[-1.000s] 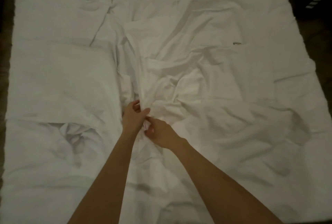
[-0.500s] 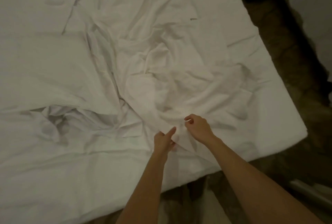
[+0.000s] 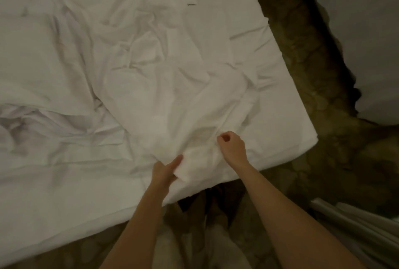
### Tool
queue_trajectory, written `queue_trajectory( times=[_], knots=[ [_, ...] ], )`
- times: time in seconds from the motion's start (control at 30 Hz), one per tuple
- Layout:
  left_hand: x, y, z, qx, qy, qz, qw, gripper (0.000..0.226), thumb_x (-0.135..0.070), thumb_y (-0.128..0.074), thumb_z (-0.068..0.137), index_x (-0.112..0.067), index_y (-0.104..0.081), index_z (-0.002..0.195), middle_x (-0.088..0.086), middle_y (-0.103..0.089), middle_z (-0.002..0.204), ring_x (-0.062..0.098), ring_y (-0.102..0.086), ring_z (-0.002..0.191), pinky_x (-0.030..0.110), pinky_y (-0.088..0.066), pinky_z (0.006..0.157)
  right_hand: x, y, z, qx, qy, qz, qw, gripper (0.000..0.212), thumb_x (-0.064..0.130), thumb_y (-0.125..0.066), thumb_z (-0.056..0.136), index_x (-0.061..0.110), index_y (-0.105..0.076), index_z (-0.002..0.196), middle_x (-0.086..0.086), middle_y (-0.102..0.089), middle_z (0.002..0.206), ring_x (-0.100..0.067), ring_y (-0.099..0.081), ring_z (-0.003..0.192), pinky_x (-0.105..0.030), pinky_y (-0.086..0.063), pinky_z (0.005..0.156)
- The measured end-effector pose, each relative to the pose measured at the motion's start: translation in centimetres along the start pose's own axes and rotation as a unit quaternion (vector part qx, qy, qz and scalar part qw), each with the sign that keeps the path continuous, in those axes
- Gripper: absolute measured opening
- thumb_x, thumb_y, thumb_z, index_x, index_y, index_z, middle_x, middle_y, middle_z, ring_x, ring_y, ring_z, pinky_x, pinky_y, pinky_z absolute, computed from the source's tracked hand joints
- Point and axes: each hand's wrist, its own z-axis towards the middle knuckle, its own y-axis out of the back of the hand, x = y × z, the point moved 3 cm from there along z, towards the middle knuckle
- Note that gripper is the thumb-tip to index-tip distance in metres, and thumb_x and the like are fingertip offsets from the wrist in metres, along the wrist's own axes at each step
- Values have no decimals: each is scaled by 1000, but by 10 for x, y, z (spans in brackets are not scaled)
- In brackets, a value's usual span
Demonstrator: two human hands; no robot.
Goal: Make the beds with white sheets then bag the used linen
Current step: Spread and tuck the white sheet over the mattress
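- The bed (image 3: pixel 64 193) fills most of the head view, and it now sits shifted to the left: a second ago it ran edge to edge across the picture, whereas now its near right corner and a strip of dark patterned floor (image 3: pixel 302 74) show beside it.
- The white sheet (image 3: pixel 151 87) lies loose and heavily creased over the mattress, its bunched near edge now at the foot of the bed, close to that corner; a second ago the same gathered cloth sat nearer the middle of the bed.
- My reading: the sheet is being drawn toward the foot corner so it can be spread flat, so the bed-making is at an early stage, with smoothing and tucking not yet done.
- A second pale bed (image 3: pixel 367 42) stands across the floor strip, well apart.
- The right hand (image 3: pixel 232 147) has moved toward the corner; its fingers are curled tight into a fist on a fold of the sheet.
- The left hand (image 3: pixel 165 170) sits just beside it, thumb extended on top, pinching the sheet's edge; its other fingers are hidden under the cloth.
- Containers: no bag or basket for used linen is in view, so nothing is bagged so far as I can tell. Pale folds at the lower right (image 3: pixel 356 225) are too unclear to name.
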Motion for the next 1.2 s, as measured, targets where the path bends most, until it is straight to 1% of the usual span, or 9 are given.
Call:
queue_trajectory(
  times=[0.17, 0.27, 0.43, 0.57, 0.63, 0.73, 0.9, 1.07, 1.2],
  knots=[
    [24, 87, -18, -102, 14, -33, 994, 51, -19, -70, 87, 5, -53, 128, 14, -60, 120, 25, -60, 91, 35, -46, 87, -22, 8, -4, -2, -43, 36, 998, 19, 28, -53, 96, 11, -55, 104, -2, -58, 99, -19, -55, 93, -27, -40, 79],
    [36, 108, -26, -120, 20, -115, 986, 54, -27, -74, 83, -2, -55, 127, 8, -62, 121, 29, -60, 105, 40, -49, 89, -29, 5, -7, 8, -51, 49, 997, 25, 30, -54, 95, 9, -56, 108, -6, -60, 104, -19, -55, 93, -27, -39, 78],
    [69, 74, -40, -24, 56, -292, 955, 58, -34, -71, 80, -12, -55, 132, 10, -62, 130, 29, -59, 117, 43, -44, 103, -34, -5, -11, 13, -51, 66, 996, 32, 29, -57, 94, 6, -54, 115, -5, -58, 108, -18, -54, 95, -27, -41, 80],
    [113, 18, -66, -26, 71, -357, 931, 55, -37, -55, 93, -17, -43, 143, 10, -52, 140, 24, -54, 120, 38, -40, 101, -27, 3, -4, -59, -14, 52, 997, 27, 26, -59, 92, 9, -54, 113, -9, -57, 114, -20, -55, 98, -30, -45, 87],
    [120, -21, -74, 14, 98, -343, 934, 67, -40, -54, 89, -14, -36, 148, 9, -51, 140, 25, -51, 125, 38, -38, 104, -17, 13, 4, -86, 16, 42, 995, 27, 25, -60, 92, 8, -54, 112, -10, -54, 116, -17, -52, 97, -27, -42, 85],
    [102, -77, -71, 68, 99, -311, 943, 51, -33, -48, 99, -10, -41, 144, 5, -61, 120, 21, -61, 108, 35, -44, 98, -1, 30, 21, -122, 55, 37, 990, 28, 21, -61, 91, 6, -54, 114, -12, -49, 120, -19, -52, 100, -28, -43, 85],
    [9, -129, -30, 90, -32, -161, 982, 38, -15, -53, 98, 0, -51, 133, 10, -63, 118, 21, -65, 99, 30, -52, 85, 10, 47, 58, -138, 16, 39, 990, 46, 24, -67, 87, 4, -50, 125, -14, -51, 127, -28, -52, 114, -35, -43, 94],
    [-69, -148, 4, 37, -125, -24, 991, 49, -19, -68, 89, 3, -53, 130, 4, -63, 91, 20, -61, 93, 30, -53, 78, 7, 42, 63, -82, 5, 77, 994, 24, 18, -71, 82, 4, -72, 102, -11, -72, 98, -24, -67, 91, -33, -52, 85],
    [-90, -155, 21, -2, -156, 96, 983, 63, -34, -77, 81, -3, -55, 130, 10, -67, 109, 21, -66, 90, 36, -56, 88, -11, 24, 34, 21, 3, 100, 995, 18, 19, -75, 81, 2, -69, 82, -4, -67, 74, -17, -63, 70, -17, -48, 66]
  ],
)
